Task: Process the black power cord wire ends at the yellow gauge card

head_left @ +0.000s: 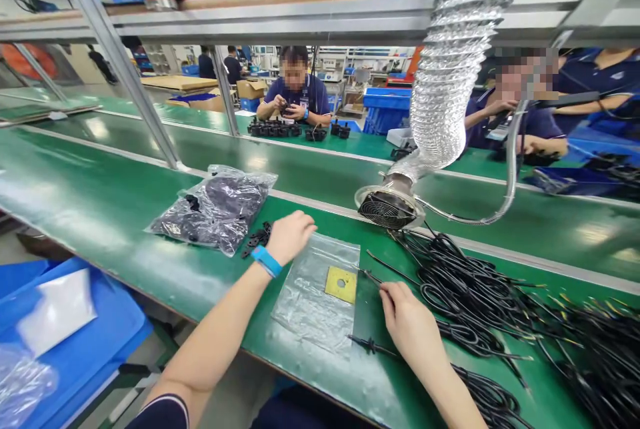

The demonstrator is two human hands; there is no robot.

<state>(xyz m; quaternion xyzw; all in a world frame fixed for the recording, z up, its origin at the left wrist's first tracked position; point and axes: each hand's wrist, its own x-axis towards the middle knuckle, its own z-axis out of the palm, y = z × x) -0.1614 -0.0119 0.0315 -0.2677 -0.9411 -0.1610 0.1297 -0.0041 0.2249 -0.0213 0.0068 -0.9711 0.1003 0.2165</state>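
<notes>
My left hand [293, 236], with a blue band on its wrist, is at the upper left corner of a clear plastic bag [305, 309] lying flat on the bench. Its fingers are curled together, and whatever they may hold is hidden. Small black parts [259, 237] lie in a loose pile just left of that wrist. On the bag rests a yellow square piece [341, 284] with a hole in its middle. My right hand [407, 316] pinches a thin black cable [371, 276], its end pointing at the yellow piece. Another black cable [373, 345] with a fitting lies below.
Coiled black cables [465, 276] are heaped on the right. An extractor fan [390, 206] hangs from a silver duct [445, 76] above the bench. A bulging plastic bag of dark parts [215, 209] lies left, blue bins [95, 349] lower left. Co-workers [295, 89] sit opposite.
</notes>
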